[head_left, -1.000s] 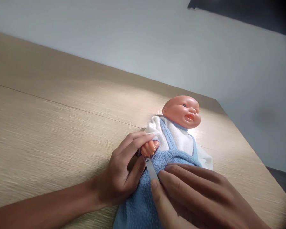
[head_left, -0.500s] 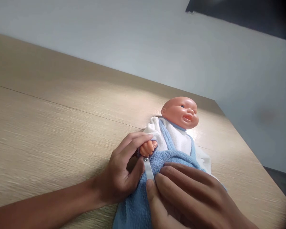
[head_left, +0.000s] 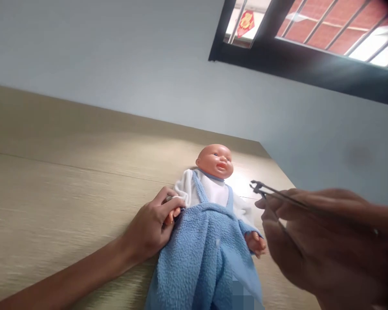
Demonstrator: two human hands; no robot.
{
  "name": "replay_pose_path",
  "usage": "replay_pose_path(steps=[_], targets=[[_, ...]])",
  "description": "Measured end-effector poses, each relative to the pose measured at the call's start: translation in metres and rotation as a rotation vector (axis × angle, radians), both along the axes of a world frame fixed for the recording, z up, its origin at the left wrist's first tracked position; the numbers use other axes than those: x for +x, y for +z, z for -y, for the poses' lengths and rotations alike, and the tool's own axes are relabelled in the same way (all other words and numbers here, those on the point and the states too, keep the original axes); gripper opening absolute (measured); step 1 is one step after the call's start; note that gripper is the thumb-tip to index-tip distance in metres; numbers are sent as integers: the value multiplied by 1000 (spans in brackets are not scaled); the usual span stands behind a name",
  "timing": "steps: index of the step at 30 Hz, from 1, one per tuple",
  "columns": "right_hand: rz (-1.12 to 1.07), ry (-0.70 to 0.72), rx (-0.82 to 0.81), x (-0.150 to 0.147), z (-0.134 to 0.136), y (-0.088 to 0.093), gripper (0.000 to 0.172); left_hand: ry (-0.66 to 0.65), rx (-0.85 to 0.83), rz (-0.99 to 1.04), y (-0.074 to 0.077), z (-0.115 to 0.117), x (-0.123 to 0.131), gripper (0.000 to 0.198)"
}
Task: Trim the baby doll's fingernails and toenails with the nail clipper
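A baby doll (head_left: 210,241) lies on its back, dressed in a white top and light blue fleece overalls. My left hand (head_left: 151,221) is closed around the doll's wrist and white cuff on the left side, with the small doll fingers (head_left: 172,215) showing below my own. Raised to the right of the doll, my right hand (head_left: 320,232) grips a metal nail clipper (head_left: 273,191). The clipper is seen edge-on, its jaws pointing left and apart from the doll. Below it rests the doll's other hand (head_left: 256,243), untouched.
The doll lies on a light wood-grain table (head_left: 67,181) with a thin seam across it. A pale wall (head_left: 116,60) rises behind the table's far edge. At the upper right is a dark-framed window (head_left: 278,51) with bars. The table's right edge slopes away behind my right hand.
My right hand has lifted the nail clipper from the held doll hand and carried it right. My left hand still holds the doll's wrist. The view has tilted up, showing more window.
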State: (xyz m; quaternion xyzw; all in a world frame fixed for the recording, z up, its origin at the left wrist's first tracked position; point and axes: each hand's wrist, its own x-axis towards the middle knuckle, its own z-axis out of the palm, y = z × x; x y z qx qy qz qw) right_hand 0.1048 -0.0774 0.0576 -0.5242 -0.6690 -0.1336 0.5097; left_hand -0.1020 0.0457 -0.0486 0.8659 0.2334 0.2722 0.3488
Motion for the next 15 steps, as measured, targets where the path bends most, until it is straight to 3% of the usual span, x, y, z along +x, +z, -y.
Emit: replay_pose_path(steps=[3, 7, 11, 15], targets=[[-166, -1, 148, 3, 2, -1, 38, 5, 188, -215, 10, 0, -4, 31], [-417, -93, -4, 12, 27, -28, 26, 35, 383, -363, 24, 6, -5, 41], [-495, -178, 13, 18, 63, -58, 14, -26, 430, -460, 31, 6, -13, 50], [-536, -226, 26, 15, 84, -80, 14, -71, 558, -487, 38, 3, -19, 56]])
